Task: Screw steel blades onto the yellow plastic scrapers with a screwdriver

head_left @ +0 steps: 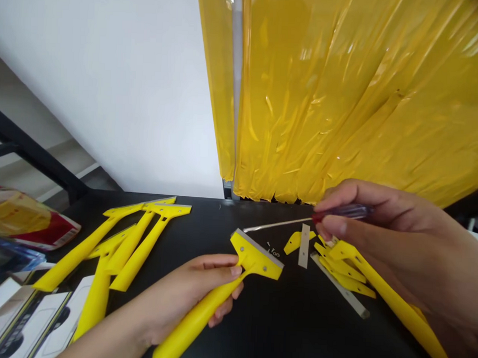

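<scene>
My left hand [207, 287] is wrapped round the neck of a yellow scraper [255, 258], whose head carries two screws and a metal blade along its far edge. Between thumb and fingers, my right hand [386, 231] grips a screwdriver [280, 223] by its dark translucent handle. Its shaft points left, the tip close to the scraper head's upper corner. Small loose screws [273, 250] lie on the black table just beyond the scraper. Under my right hand are yellow blade covers [349, 279], metal blades [304, 249] and another yellow scraper handle [399, 304], partly hidden.
Several yellow scrapers [150, 238] lie in a group on the left of the black table [217, 220]. White boxes [42, 318] and a red and yellow package [29, 218] sit at the left edge. Yellow plastic film [343, 99] hangs behind the table beside a white panel [128, 81].
</scene>
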Available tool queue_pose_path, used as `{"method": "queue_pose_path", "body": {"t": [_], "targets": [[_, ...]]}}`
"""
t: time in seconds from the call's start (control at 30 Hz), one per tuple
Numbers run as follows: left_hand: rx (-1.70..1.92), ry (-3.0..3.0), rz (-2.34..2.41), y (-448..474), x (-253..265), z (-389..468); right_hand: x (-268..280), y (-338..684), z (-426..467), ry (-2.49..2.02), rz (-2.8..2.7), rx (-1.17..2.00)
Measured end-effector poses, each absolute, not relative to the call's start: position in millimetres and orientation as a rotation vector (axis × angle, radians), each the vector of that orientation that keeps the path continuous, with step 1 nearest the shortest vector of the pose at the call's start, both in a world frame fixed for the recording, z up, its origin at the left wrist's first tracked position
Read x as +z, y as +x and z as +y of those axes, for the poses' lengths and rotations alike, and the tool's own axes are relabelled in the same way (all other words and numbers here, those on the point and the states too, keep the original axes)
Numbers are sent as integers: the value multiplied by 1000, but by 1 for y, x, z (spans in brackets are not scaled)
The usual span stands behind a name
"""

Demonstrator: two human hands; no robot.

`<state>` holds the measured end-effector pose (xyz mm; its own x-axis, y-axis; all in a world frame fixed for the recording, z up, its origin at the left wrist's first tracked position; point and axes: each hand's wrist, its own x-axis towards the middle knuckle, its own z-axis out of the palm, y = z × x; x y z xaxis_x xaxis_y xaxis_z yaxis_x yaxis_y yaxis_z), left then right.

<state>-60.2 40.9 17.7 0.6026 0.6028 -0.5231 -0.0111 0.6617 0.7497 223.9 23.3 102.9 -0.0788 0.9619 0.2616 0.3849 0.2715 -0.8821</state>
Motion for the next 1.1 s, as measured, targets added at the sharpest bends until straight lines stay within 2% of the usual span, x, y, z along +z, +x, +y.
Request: {"method": "queue_pose_path", "body": {"t": [0.1,0.23,0.4,0.5,0.6,0.9,1.03,1.1], "targets": [[437,804,855,-64,24,41,90,230,25,-1060,-1242,1248],[447,896,886,-62,30,39,68,221,21,-1022,-994,1542],[493,1594,1114,-62,31,33,50,194,15,-1544,-1522,1348],[573,2191,1199,-65,23,29,43,179,16,-1546,-1620,1423],[489,2515,1213,-67,13,27,33,172,19,-1526,-1549,1506],[340,2661,1271,-63,3,31,6,164,19,-1439,-1146,1718],[402,2526,1287,-66,5,32,15,175,21,-1364,-983,1824],[492,2368,1296,-67,10,32,28,196,23,-1359,-992,1777]]}}
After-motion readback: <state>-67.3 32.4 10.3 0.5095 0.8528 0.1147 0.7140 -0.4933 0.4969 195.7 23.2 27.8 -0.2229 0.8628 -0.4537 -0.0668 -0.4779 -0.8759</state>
